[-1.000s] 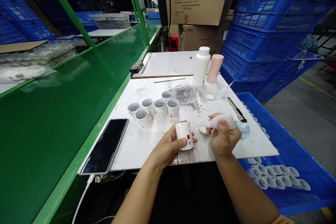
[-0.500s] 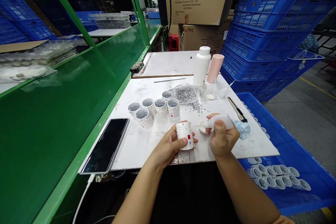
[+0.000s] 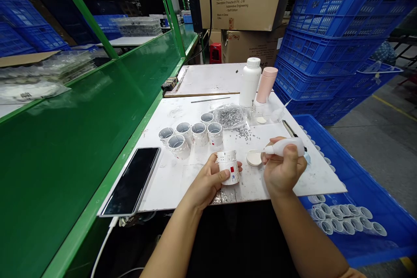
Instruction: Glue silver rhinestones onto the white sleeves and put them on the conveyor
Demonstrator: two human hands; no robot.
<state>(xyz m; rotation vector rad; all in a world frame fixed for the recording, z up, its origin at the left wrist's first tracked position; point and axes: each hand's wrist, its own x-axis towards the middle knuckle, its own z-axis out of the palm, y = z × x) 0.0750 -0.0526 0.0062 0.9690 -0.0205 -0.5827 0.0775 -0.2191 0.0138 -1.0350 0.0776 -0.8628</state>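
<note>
My left hand (image 3: pixel 208 179) grips a short white cylinder (image 3: pixel 228 167) with a red mark and a row of small silver studs near its top. My right hand (image 3: pixel 284 169) is shut on a white squeeze bottle (image 3: pixel 282 147). Its thin nozzle points left, close above a small round dish of white paste (image 3: pixel 254 158), and I cannot tell whether it touches. The hands are a little apart, with the dish between them. The far side of the cylinder is hidden.
Several white cylinders (image 3: pixel 185 134) stand on the white board (image 3: pixel 172 186), beside a plastic bag of silver studs (image 3: pixel 230 117) with loose studs spilled nearby. Also present are a white bottle (image 3: pixel 250 82), pink bottle (image 3: pixel 266 84), phone (image 3: pixel 130 181), utility knife (image 3: pixel 289 128), and blue crate (image 3: pixel 355 182).
My right hand has moved to the right with the squeeze bottle, taking the nozzle back toward the dish's right edge. My left hand and the cylinder have barely moved.
</note>
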